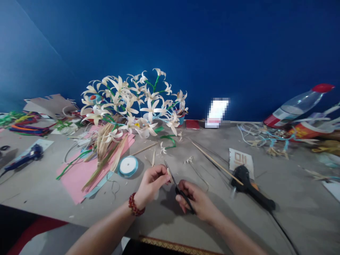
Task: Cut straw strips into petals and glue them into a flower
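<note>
My left hand (155, 180), with a red bead bracelet (136, 204) at the wrist, pinches a small pale petal-like piece (169, 172) between thumb and fingers. In my right hand (192, 198) is a pair of scissors (183, 194) with black handles, its blades pointing up beside that pale piece. Whether the blades touch it I cannot tell. Just beyond my hands lie a small white flower (163, 148) and a thin stem with a pale tip (195, 166). A spool of light blue ribbon (128, 166) rests left of my left hand.
White flowers on green stems (138, 95) stand at the back. Dried husks (106, 145) lie on pink paper (71, 177) at left. A black glue gun (249, 187) with a cord lies right, a thin stick (215, 161) across it. A blue glue gun (29, 156) and a tilted bottle (294, 106) flank the table.
</note>
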The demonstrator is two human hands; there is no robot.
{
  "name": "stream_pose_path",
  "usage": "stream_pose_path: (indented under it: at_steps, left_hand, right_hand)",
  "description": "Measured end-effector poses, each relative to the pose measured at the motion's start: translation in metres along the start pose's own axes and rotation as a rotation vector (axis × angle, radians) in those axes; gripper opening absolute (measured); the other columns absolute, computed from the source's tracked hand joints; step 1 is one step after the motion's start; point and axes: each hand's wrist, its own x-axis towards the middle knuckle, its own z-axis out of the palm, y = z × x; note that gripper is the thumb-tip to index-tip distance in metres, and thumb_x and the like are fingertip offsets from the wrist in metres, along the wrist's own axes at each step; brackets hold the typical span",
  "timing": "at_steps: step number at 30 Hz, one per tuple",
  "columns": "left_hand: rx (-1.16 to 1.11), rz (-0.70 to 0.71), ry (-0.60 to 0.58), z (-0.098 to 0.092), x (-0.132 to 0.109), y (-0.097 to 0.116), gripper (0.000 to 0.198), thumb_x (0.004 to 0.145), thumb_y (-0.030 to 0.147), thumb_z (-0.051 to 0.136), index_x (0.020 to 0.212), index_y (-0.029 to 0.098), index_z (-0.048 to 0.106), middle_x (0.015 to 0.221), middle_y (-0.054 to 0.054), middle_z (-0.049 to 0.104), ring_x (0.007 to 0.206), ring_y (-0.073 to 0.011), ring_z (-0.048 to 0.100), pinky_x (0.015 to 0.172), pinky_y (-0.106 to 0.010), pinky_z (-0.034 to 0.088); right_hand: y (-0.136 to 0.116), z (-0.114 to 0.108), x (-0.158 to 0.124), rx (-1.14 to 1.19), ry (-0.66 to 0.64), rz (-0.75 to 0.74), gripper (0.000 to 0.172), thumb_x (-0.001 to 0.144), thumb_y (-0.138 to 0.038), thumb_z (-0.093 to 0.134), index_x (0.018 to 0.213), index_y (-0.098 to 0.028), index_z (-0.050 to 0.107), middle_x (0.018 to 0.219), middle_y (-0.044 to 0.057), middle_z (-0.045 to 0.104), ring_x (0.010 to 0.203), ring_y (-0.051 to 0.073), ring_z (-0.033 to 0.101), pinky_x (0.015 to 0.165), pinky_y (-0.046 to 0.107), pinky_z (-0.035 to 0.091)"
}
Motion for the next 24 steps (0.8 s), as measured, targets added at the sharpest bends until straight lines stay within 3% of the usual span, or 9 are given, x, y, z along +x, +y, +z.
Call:
stream_pose_path:
  at_steps: [15, 20, 24]
  left_hand:
    - [0.017, 0.03, -0.039, -0.003, 0.002, 0.0, 0.02, 0.081, 0.03, 0.065, 0.069, 0.015, 0.058, 0.066, -0.001, 0.057, 0.063, -0.0129, 0.05, 0.063, -0.024, 0.038]
    - [0.141, -0.023, -0.214, 0.0, 0.002, 0.004, 0.021, 0.081, 0.031, 0.062, 0.069, 0.015, 0.057, 0.065, -0.001, 0.055, 0.061, -0.0121, 0.048, 0.061, -0.023, 0.037]
    - [0.394, -0.032, -0.347, 0.006, 0.001, 0.005, 0.013, 0.078, 0.021, 0.06, 0.068, 0.014, 0.059, 0.065, 0.0, 0.058, 0.064, -0.0119, 0.049, 0.063, -0.022, 0.037]
  right_hand:
    - [-0.001, -0.003, 0.0, -0.003, 0.041, -0.003, 0.057, 0.068, -0.073, 0.063, 0.066, -0.023, 0.037, 0.044, -0.009, 0.045, 0.038, 0.007, 0.037, 0.043, 0.021, 0.027]
    - [-0.008, -0.006, 0.002, 0.135, 0.226, -0.111, 0.049, 0.06, -0.051, 0.083, 0.074, -0.021, 0.046, 0.064, -0.006, 0.052, 0.057, 0.01, 0.051, 0.056, 0.022, 0.041]
    - [-0.012, -0.009, 0.002, 0.198, 0.239, -0.178, 0.04, 0.065, -0.04, 0.08, 0.083, -0.021, 0.05, 0.076, -0.002, 0.058, 0.069, 0.013, 0.056, 0.067, 0.024, 0.045]
